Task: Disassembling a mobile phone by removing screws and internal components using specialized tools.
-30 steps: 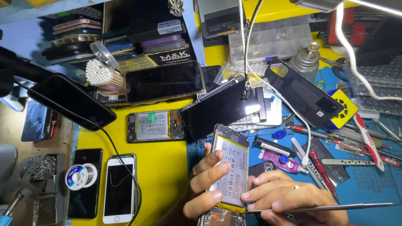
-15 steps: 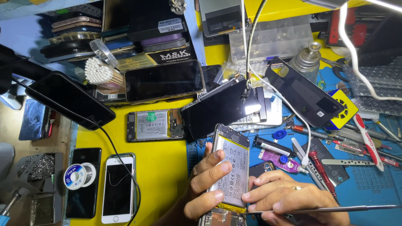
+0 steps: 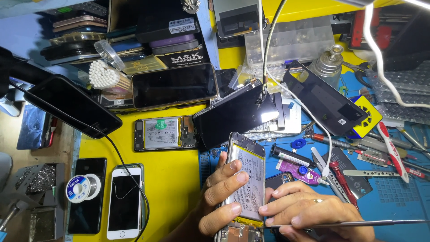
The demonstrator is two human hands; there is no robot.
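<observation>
In the head view, an opened phone (image 3: 245,179) with its back off stands tilted in the near middle of the crowded surface (image 3: 174,179). Its long axis runs near to far, the top end pointing away and leaning slightly left, the pale battery face turned up. The left hand (image 3: 221,197) grips its left edge, thumb and curled fingers closed round the frame, so the phone lies just right of that palm. The right hand (image 3: 309,210) sits just right of the phone's near end, its fingertips (image 3: 264,208) touching the lower battery. This hand is also closed on a thin metal tool (image 3: 349,222), which lies nearly level, running left to right, its tip at the phone's near edge.

Left of the hands lie a white phone (image 3: 125,201), a black phone beside it, and a solder spool (image 3: 83,187). Farther off is another opened phone (image 3: 163,133) lying crosswise, and a dark screen panel (image 3: 237,114) tilted above the held one. A red-handled screwdriver (image 3: 342,181) lies right of the hands on the blue mat (image 3: 394,197).

The held phone's near end is cut off by the picture's edge, and both wrists leave the frame. The tool's tip is hard to make out against the phone's frame.
</observation>
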